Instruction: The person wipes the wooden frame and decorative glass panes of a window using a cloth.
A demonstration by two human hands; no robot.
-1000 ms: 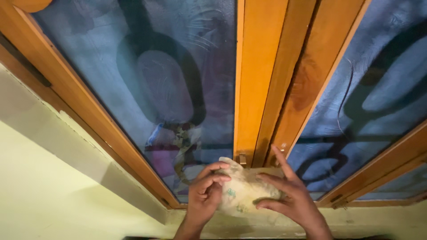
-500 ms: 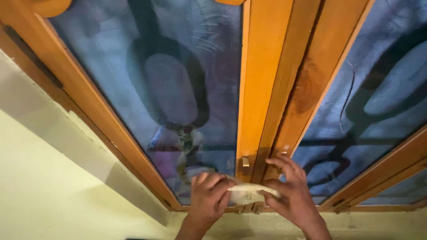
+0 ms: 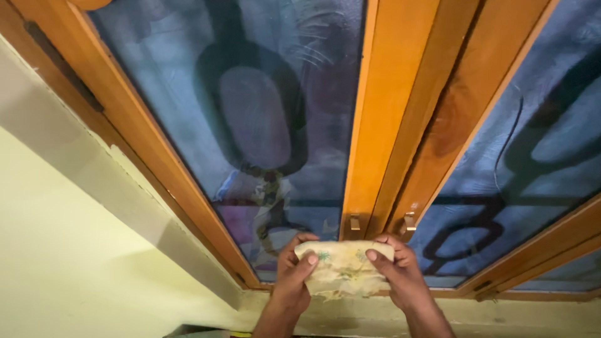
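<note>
cloth (image 3: 343,269) between hands, before window frame (image 3: 382,125)

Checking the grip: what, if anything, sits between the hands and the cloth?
Nothing visible. The left hand and right hand each pinch the pale cloth directly at its upper corners, before the window frame.

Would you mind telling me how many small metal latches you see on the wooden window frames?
2: the left latch and the right latch sit on the middle frames, just above the cloth. Others may be hidden.
</note>
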